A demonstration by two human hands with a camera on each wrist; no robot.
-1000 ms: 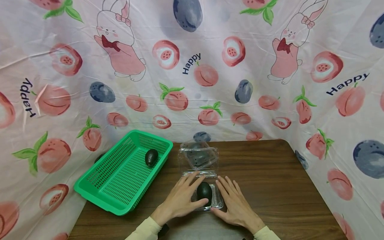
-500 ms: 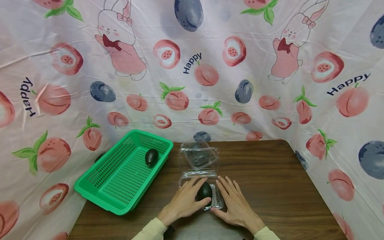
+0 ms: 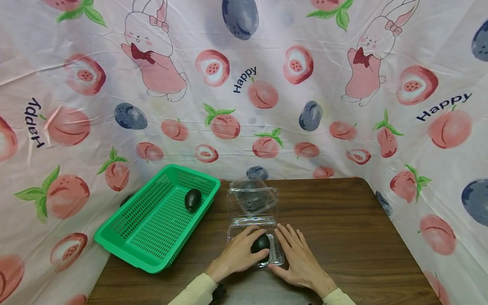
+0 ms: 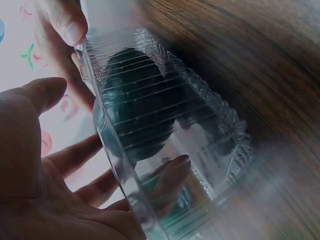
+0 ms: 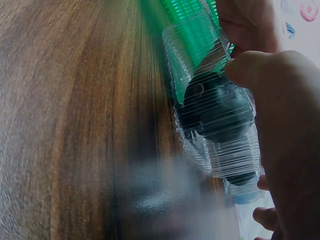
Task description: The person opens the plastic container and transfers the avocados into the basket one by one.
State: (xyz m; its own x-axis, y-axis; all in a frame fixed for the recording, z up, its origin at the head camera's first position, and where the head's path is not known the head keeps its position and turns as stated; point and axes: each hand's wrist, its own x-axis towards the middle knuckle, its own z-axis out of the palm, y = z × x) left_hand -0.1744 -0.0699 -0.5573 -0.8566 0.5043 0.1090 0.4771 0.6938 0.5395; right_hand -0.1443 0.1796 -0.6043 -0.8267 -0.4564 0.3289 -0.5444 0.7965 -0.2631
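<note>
We see the left hand (image 3: pixel 238 256) curled over a dark avocado (image 3: pixel 261 243) that sits in the base of a clear clamshell box (image 3: pixel 276 256), near the front edge of the wooden counter (image 3: pixel 343 228). Its fingers wrap the fruit from the left, and its thumb lies along the fruit's near side. In the left wrist view the avocado (image 4: pixel 132 110) shows through the ribbed wall of the box (image 4: pixel 200 150), with the fingers (image 4: pixel 165 175) curving in beneath it.

The right hand (image 3: pixel 299 258) lies relaxed and flat, fingers straight, against the right side of the box, grasping nothing; its thumb touches the box's near corner. The right wrist view shows that thumb (image 5: pixel 260 67) pressing on the plastic (image 5: pixel 220 145) above the fruit (image 5: pixel 215 110).

The box's hinged lid (image 3: pixel 252 201) stands open behind the base. To the left, just beside the box, a green basket (image 3: pixel 126 231) sits at an angle on the counter's edge with a second avocado (image 3: pixel 192 199) lying in its far corner. A printed cloth (image 3: pixel 244 84) with peaches and rabbits hangs behind.
</note>
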